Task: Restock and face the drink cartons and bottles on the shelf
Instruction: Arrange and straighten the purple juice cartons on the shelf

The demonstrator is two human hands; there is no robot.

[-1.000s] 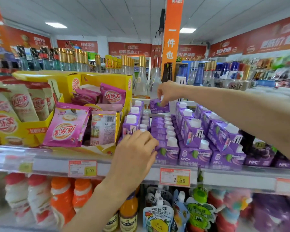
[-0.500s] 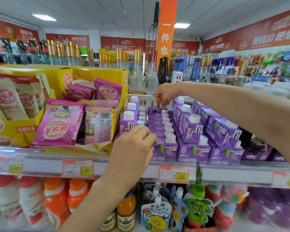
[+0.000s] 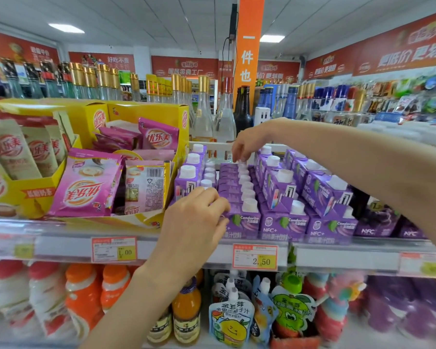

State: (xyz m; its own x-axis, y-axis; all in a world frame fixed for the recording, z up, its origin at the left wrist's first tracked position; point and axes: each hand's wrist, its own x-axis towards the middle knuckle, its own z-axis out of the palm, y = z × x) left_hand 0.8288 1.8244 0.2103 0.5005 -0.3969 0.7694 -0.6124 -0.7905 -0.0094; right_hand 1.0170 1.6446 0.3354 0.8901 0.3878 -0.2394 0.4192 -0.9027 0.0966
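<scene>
Purple drink cartons (image 3: 282, 222) with white caps stand in several rows running front to back on the middle shelf (image 3: 174, 248). My left hand (image 3: 194, 222) is curled over the front carton of the left-hand rows and hides most of it. My right hand (image 3: 247, 144) reaches to the back of the centre row, where its fingertips pinch the white cap of the rearmost carton (image 3: 242, 163), which stands in line with the others. Some cartons (image 3: 322, 190) on the right are tilted and turned sideways.
A yellow display box (image 3: 146, 114) of pink sachets (image 3: 86, 192) sits just left of the cartons. Glass bottles (image 3: 202, 114) stand behind on the top level. Below are orange and white bottles (image 3: 81, 298) and juice pouches (image 3: 229, 321). A 2.50 price tag (image 3: 254, 256) is on the rail.
My right hand carried a purple carton at the back of the shelf and has lowered it into the centre row. My left hand has stayed on the front carton.
</scene>
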